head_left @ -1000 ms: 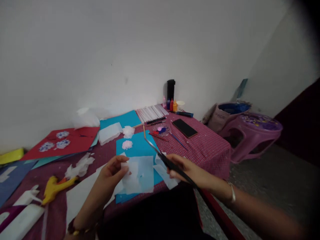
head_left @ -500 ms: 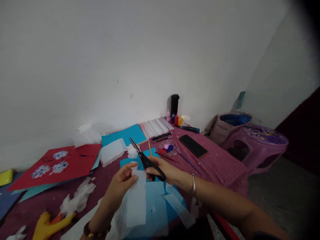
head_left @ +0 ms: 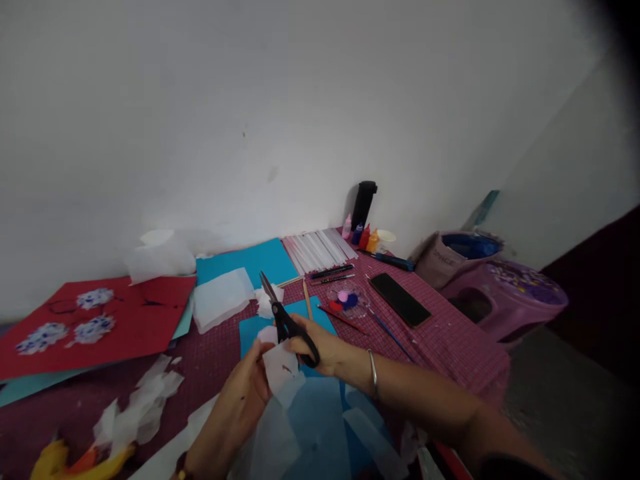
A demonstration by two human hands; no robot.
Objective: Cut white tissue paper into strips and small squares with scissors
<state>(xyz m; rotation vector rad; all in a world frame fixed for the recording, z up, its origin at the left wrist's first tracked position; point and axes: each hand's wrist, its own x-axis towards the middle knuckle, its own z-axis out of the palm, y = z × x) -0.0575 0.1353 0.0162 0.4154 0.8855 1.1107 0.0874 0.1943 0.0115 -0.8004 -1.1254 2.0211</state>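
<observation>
My right hand (head_left: 320,343) has its fingers in the loops of black-handled scissors (head_left: 283,320), the blades pointing up and away, nearly together. In my left hand (head_left: 245,387) is a thin white tissue paper piece (head_left: 283,373), hanging down and bearing a small dark reddish mark. The fingers of both hands meet near its upper edge, just below the scissors' pivot. Below lies a blue sheet (head_left: 325,320), partly covered by translucent white paper (head_left: 315,427). Loose paper strips (head_left: 373,440) lie to the right of it.
A red sheet (head_left: 170,293) with white-and-blue blossoms lies left, near a yellow glue gun (head_left: 55,463) and crumpled tissue (head_left: 140,407). White strips (head_left: 320,250), a phone (head_left: 400,300), paint bottles (head_left: 365,237) and a black bottle (head_left: 364,203) are at the back and right. A pink stool (head_left: 500,300) stands beyond the table.
My left hand has turned and moved lower around the paper, which now hangs shorter and folded. The scissors have shifted slightly left. The view has turned a little.
</observation>
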